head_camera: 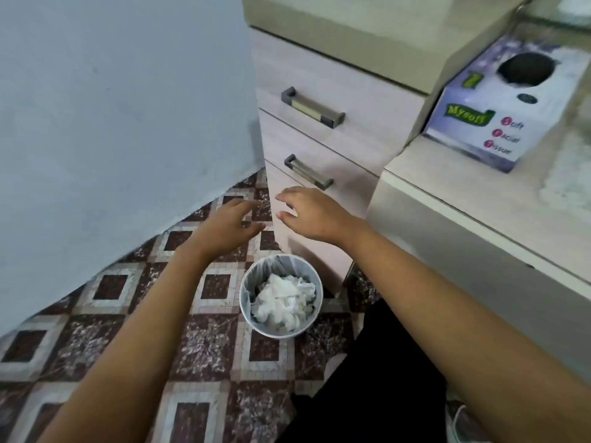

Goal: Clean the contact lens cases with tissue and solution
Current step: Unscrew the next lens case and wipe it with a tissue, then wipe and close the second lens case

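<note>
White crumpled tissue (pixel 284 302) filled the small round bin (pixel 242 295), lined with thin film, on the mosaic floor (pixel 96 298) at 6 o'clock. Just beyond it my left grip (pixel 230 223) and right grip (pixel 307 215) hovered spread and empty, fingers loose, before the matte drawer unit (pixel 319 139). The lens cases were out of sight. I judged disposal done. The next wipe wanted a fresh sheet from the glossy cardboard tissue box (pixel 499 123) on the bench (pixel 447 193) at 2 o'clock: steady it, then draw one sheet through the round hole.
</note>
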The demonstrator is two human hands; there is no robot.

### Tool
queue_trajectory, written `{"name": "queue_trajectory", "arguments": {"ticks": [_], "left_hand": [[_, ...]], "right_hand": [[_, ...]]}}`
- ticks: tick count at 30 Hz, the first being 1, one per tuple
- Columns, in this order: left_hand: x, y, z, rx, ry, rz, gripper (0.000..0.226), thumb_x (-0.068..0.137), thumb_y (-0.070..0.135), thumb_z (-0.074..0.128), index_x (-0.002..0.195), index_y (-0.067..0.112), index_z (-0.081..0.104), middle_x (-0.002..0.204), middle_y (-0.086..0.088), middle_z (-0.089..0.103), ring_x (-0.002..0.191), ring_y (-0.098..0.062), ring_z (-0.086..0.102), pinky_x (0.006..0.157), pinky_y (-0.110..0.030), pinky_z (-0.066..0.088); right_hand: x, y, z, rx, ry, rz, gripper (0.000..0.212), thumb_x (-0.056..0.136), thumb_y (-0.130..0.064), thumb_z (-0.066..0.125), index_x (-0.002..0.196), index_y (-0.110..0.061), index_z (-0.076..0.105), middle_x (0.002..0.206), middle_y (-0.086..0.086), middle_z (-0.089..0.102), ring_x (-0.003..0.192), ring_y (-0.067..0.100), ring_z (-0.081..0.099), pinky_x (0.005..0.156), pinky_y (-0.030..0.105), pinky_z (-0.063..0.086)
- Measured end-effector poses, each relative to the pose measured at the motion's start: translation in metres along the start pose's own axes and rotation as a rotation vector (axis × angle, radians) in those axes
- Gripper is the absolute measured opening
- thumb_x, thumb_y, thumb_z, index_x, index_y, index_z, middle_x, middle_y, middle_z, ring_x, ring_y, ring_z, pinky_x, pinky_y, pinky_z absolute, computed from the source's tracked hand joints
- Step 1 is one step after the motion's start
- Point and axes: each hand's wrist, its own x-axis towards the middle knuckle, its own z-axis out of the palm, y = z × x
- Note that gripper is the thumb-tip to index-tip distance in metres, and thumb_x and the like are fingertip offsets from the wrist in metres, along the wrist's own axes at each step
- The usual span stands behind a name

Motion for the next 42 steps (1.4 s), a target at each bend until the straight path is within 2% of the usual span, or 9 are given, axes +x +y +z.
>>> {"name": "queue_trajectory", "arguments": {"ticks": [8, 12, 17, 19, 24, 28, 31, 36, 42], "left_hand": [[0.001, 0.075, -0.060, 0.095, 0.154, 0.176, 0.053, 0.091, 0.035, 0.055, 0.139, 0.019, 0.041, 0.142, -0.007, 0.044, 0.129, -0.022, 0.041, 0.105, -0.029, 0.029], [0.000, 0.127, -0.075, 0.093, 0.203, 0.301, 0.053, 0.090, 0.034, 0.057, 0.139, 0.018, 0.041, 0.142, -0.004, 0.044, 0.129, -0.018, 0.040, 0.099, -0.019, 0.026], [-0.001, 0.199, -0.071, 0.047, 0.207, 0.469, 0.054, 0.089, 0.035, 0.058, 0.139, 0.020, 0.042, 0.141, -0.001, 0.045, 0.125, -0.015, 0.044, 0.095, -0.018, 0.030], [0.001, 0.229, -0.064, 0.036, 0.214, 0.548, 0.052, 0.088, 0.034, 0.060, 0.136, 0.019, 0.045, 0.140, -0.003, 0.046, 0.125, -0.017, 0.044, 0.096, -0.019, 0.031], [0.010, 0.300, -0.037, 0.051, 0.151, 0.697, 0.051, 0.090, 0.033, 0.058, 0.137, 0.023, 0.043, 0.140, 0.004, 0.044, 0.124, -0.012, 0.043, 0.087, -0.014, 0.026], [0.017, 0.350, -0.007, 0.024, 0.076, 0.825, 0.050, 0.090, 0.038, 0.056, 0.136, 0.022, 0.044, 0.138, 0.004, 0.046, 0.127, -0.012, 0.041, 0.100, -0.024, 0.033], [0.019, 0.381, 0.017, 0.000, 0.003, 0.889, 0.051, 0.091, 0.039, 0.054, 0.138, 0.025, 0.041, 0.139, 0.007, 0.043, 0.128, -0.009, 0.039, 0.100, -0.022, 0.030], [0.032, 0.421, 0.056, 0.011, -0.093, 0.940, 0.051, 0.091, 0.034, 0.056, 0.138, 0.020, 0.042, 0.137, 0.001, 0.046, 0.126, -0.013, 0.042, 0.098, -0.019, 0.029], [0.049, 0.436, 0.094, 0.024, -0.148, 0.903, 0.049, 0.089, 0.041, 0.054, 0.133, 0.022, 0.048, 0.128, -0.001, 0.052, 0.118, -0.016, 0.047, 0.098, -0.031, 0.039]], "right_hand": [[-0.043, -0.007, -0.088, -0.114, 0.210, -0.028, 0.042, 0.095, -0.028, 0.045, 0.133, -0.010, 0.047, 0.138, 0.007, 0.047, 0.127, 0.020, 0.040, 0.101, 0.030, 0.033], [-0.080, 0.005, -0.128, -0.183, 0.296, 0.004, 0.047, 0.096, -0.030, 0.044, 0.139, -0.012, 0.039, 0.147, 0.006, 0.036, 0.136, 0.017, 0.029, 0.108, 0.026, 0.023], [-0.140, 0.033, -0.164, -0.196, 0.400, 0.109, 0.040, 0.094, -0.027, 0.048, 0.129, -0.009, 0.050, 0.141, 0.010, 0.044, 0.132, 0.022, 0.036, 0.108, 0.034, 0.030], [-0.167, 0.047, -0.174, -0.203, 0.430, 0.164, 0.042, 0.094, -0.027, 0.049, 0.133, -0.012, 0.047, 0.144, 0.008, 0.041, 0.135, 0.018, 0.033, 0.108, 0.028, 0.027], [-0.235, 0.081, -0.194, -0.248, 0.477, 0.336, 0.045, 0.095, -0.027, 0.047, 0.137, -0.013, 0.042, 0.147, 0.004, 0.038, 0.136, 0.015, 0.030, 0.108, 0.025, 0.024], [-0.285, 0.102, -0.203, -0.259, 0.503, 0.471, 0.046, 0.096, -0.032, 0.046, 0.138, -0.016, 0.042, 0.147, 0.001, 0.036, 0.136, 0.013, 0.030, 0.107, 0.024, 0.023], [-0.316, 0.118, -0.205, -0.258, 0.513, 0.557, 0.046, 0.096, -0.033, 0.045, 0.138, -0.017, 0.041, 0.147, 0.000, 0.037, 0.135, 0.013, 0.031, 0.106, 0.023, 0.025], [-0.355, 0.138, -0.203, -0.220, 0.564, 0.693, 0.043, 0.095, -0.031, 0.047, 0.135, -0.016, 0.045, 0.144, 0.001, 0.042, 0.134, 0.016, 0.035, 0.106, 0.026, 0.026], [-0.377, 0.160, -0.192, -0.176, 0.581, 0.794, 0.042, 0.093, -0.028, 0.051, 0.132, -0.014, 0.049, 0.134, 0.005, 0.050, 0.123, 0.022, 0.046, 0.102, 0.032, 0.038]]}}
